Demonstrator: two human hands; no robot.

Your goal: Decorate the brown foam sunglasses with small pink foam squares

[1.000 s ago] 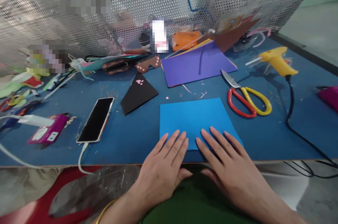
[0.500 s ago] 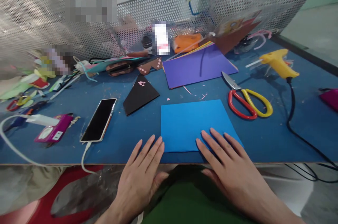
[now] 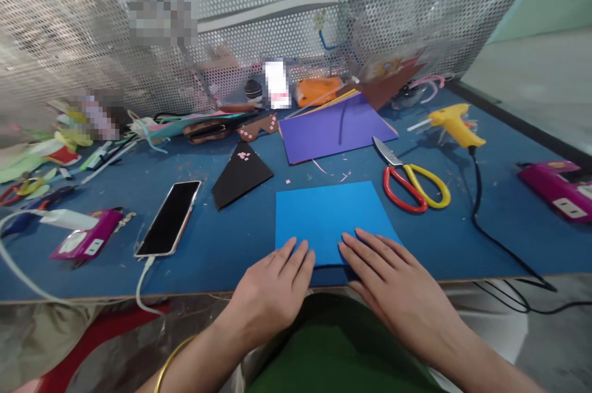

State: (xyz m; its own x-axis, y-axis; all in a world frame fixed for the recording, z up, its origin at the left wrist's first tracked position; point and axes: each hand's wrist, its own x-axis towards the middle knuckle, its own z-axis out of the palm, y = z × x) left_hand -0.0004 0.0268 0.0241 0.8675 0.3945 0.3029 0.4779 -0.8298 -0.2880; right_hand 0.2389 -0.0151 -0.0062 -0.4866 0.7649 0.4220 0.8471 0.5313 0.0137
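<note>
A bright blue sheet of paper [image 3: 326, 214] lies flat at the front edge of the blue table. My left hand [image 3: 275, 285] rests its outstretched fingers on the sheet's near left corner. On the near right part of the sheet, my right hand [image 3: 391, 269] lies flat with fingers extended; its thumb is partly hidden at the table edge. Neither hand grasps anything. Scissors [image 3: 407, 180] with one red and one yellow handle lie to the right, beyond my right hand. A black paper piece [image 3: 241, 174] with small pink bits on it sits farther off to the left.
A phone [image 3: 171, 217] on a white cable lies left, beside a purple power strip [image 3: 90, 235]. Purple paper [image 3: 335, 128] tops a stack at the back. A yellow glue gun [image 3: 456, 124] stands right, its cord trailing forward, near another purple power strip [image 3: 557, 189].
My left hand has slid right from the table beside the sheet onto its near left corner. My right hand stays flat on the paper. The camera view has shifted slightly.
</note>
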